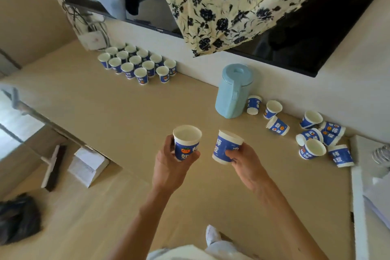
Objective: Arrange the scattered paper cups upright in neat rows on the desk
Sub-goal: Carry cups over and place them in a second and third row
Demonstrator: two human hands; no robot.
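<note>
My left hand (171, 160) grips a blue-and-white paper cup (186, 142) upright above the beige desk (126, 116). My right hand (242, 160) holds a second cup (226, 146), tilted a little to the left. Several cups stand upright in neat rows (137, 62) at the far left by the wall. Several more cups lie scattered (316, 135) at the right, some on their sides, some upright.
A light blue jug with a lid (233, 91) stands by the wall between the rows and the scattered cups. A floral cloth (221, 6) hangs over a dark screen (316, 34). Cables and a wall socket (92, 38) sit behind the rows. A white box (369, 186) lies at the right edge.
</note>
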